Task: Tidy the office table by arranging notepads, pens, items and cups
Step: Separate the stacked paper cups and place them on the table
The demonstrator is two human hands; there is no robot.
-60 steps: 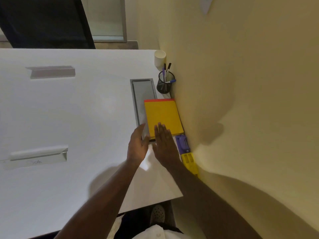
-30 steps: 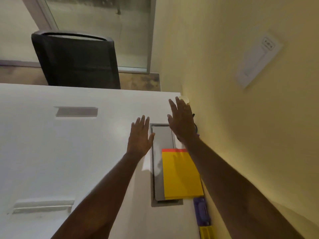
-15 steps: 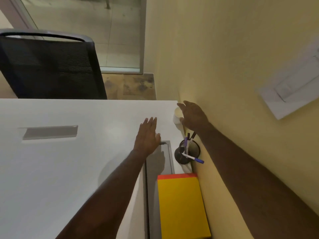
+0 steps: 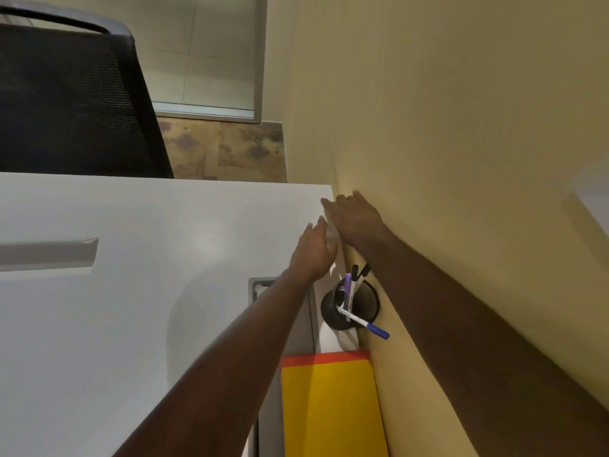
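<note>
My right hand (image 4: 357,219) reaches to the far right corner of the white table (image 4: 131,308) and curls over a white cup, of which only a pale sliver (image 4: 330,229) shows between my hands. My left hand (image 4: 313,252) lies flat against the cup's left side, fingers straight. Just nearer, a black mesh pen holder (image 4: 331,313) stands against the wall with several pens (image 4: 349,290) in it, one leaning out to the right. A yellow notepad with a red top edge (image 4: 329,410) lies closer still, along the wall.
The yellow wall (image 4: 461,127) runs close along the table's right edge. A grey cable flap (image 4: 260,286) is set in the table under my left forearm, and another slot (image 4: 49,253) lies at far left. A black mesh chair (image 4: 66,103) stands behind the table.
Both hands left the notepad and reached forward to the far corner. My right hand closed over the cup, and my left hand moved right against the cup's side.
</note>
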